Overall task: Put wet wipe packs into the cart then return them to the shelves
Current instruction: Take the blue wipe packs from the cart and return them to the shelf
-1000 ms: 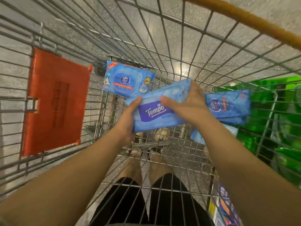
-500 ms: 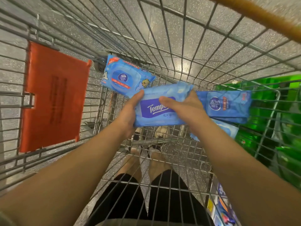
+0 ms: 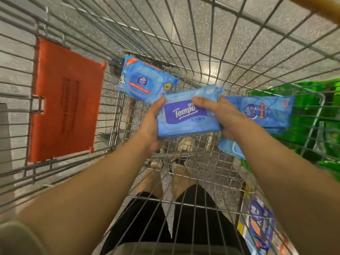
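My left hand gripped the left end of the Tempo wet wipe pack, thumb curled over its top edge and the other fingers hidden beneath it. My right hand held the right end the same way, thumb laid across the top beside the purple label and fingers wrapped under. Between them the pack sat level above the wire floor of the shopping cart, inside the basket, with both forearms reaching in over the near wall. Below the pack the floor mesh lay bare, and my feet showed through it. Just right of my right wrist a pale blue pack lay on the mesh, partly hidden by my arm. Behind my right hand another blue wipe pack lay close against the right wall, beyond which green packages stood outside the cart. Behind my left hand a blue lidded wipe pack leaned tilted near the far corner. On the left wall hung an orange panel, well apart from my hands.
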`<state>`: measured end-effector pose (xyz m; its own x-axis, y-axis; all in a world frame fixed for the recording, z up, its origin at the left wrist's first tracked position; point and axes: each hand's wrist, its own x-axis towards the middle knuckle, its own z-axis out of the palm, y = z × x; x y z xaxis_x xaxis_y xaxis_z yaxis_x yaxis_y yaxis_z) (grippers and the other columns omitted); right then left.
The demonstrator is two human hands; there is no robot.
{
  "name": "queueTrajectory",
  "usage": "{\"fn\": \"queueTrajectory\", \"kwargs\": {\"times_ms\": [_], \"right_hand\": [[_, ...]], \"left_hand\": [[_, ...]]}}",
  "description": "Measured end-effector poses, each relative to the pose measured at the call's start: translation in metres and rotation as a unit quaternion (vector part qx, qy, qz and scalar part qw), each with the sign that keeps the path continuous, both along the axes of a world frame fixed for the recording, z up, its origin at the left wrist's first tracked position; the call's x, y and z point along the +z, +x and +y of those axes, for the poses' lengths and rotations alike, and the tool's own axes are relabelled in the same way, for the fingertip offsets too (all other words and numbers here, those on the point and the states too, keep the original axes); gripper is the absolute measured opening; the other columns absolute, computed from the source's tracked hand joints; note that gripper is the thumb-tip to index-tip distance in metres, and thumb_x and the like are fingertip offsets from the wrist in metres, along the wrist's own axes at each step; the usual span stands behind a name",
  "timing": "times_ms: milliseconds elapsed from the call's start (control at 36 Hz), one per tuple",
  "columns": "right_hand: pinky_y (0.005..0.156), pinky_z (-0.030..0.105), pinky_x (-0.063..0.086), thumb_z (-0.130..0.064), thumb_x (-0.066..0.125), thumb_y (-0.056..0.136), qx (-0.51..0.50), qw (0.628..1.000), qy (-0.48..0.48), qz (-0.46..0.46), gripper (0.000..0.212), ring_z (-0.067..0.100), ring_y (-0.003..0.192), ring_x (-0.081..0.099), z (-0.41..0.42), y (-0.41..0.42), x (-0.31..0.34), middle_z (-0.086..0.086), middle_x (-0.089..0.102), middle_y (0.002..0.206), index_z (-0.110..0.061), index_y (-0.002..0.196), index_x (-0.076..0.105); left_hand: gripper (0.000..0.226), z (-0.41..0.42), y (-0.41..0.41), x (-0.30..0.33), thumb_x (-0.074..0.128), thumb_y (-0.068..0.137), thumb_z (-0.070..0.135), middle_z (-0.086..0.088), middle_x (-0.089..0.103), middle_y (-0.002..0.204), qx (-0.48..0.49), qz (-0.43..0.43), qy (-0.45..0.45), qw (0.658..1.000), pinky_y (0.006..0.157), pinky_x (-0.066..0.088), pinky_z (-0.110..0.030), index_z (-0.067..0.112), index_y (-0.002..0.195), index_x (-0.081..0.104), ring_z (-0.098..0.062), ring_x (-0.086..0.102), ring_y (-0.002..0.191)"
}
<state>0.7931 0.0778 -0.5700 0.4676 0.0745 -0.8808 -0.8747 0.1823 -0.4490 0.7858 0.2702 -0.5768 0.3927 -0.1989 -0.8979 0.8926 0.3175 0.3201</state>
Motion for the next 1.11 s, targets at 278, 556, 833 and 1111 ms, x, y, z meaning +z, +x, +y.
{"fn": "queueTrajectory", "kwargs": {"times_ms": [278, 556, 833, 1111], "right_hand": [[0.070, 0.033, 0.062, -0.028, 0.079, 0.065, -0.035, 0.996, 0.080, -0.004, 0.045, 0.022, 0.079, 0.076, 0.016, -0.026, 0.073, 0.009, 0.079, 0.094, -0.012, 0.106, 0.070], [0.063, 0.031, 0.060, -0.033, 0.077, 0.066, -0.073, 0.987, 0.034, -0.140, 0.049, 0.020, 0.074, 0.076, 0.013, -0.021, 0.216, 0.004, 0.079, 0.086, -0.015, 0.111, 0.067], [0.094, 0.055, 0.056, -0.036, 0.085, 0.063, -0.126, 0.958, -0.081, -0.244, 0.049, 0.035, 0.097, 0.074, 0.018, -0.050, 0.348, 0.014, 0.077, 0.105, -0.014, 0.106, 0.075], [0.085, 0.039, 0.058, -0.041, 0.095, 0.056, -0.205, 0.912, -0.208, -0.288, 0.056, 0.024, 0.088, 0.076, 0.068, -0.163, 0.461, 0.008, 0.079, 0.097, -0.013, 0.100, 0.076]], "left_hand": [[0.046, 0.017, -0.010, 0.082, 0.063, 0.080, 0.052, -0.011, 0.078, 0.101, -0.042, -0.005, 0.033, 0.999, 0.079, 0.058, -0.036, 0.017, 0.108, 0.074, -0.024, 0.076, 0.084], [0.033, 0.009, 0.016, 0.230, 0.064, 0.086, 0.047, -0.006, 0.080, 0.088, -0.092, -0.152, 0.022, 0.984, 0.087, 0.057, -0.038, 0.019, 0.082, 0.081, -0.019, 0.076, 0.075], [0.025, 0.015, 0.013, 0.343, 0.063, 0.072, 0.039, -0.002, 0.079, 0.085, -0.161, -0.261, -0.107, 0.946, 0.059, 0.058, -0.029, 0.021, 0.077, 0.080, -0.016, 0.075, 0.069], [0.059, 0.032, -0.034, 0.428, 0.079, 0.062, 0.043, -0.018, 0.075, 0.113, -0.302, -0.295, -0.181, 0.888, 0.100, 0.049, -0.055, 0.012, 0.112, 0.076, -0.032, 0.074, 0.095]]}}
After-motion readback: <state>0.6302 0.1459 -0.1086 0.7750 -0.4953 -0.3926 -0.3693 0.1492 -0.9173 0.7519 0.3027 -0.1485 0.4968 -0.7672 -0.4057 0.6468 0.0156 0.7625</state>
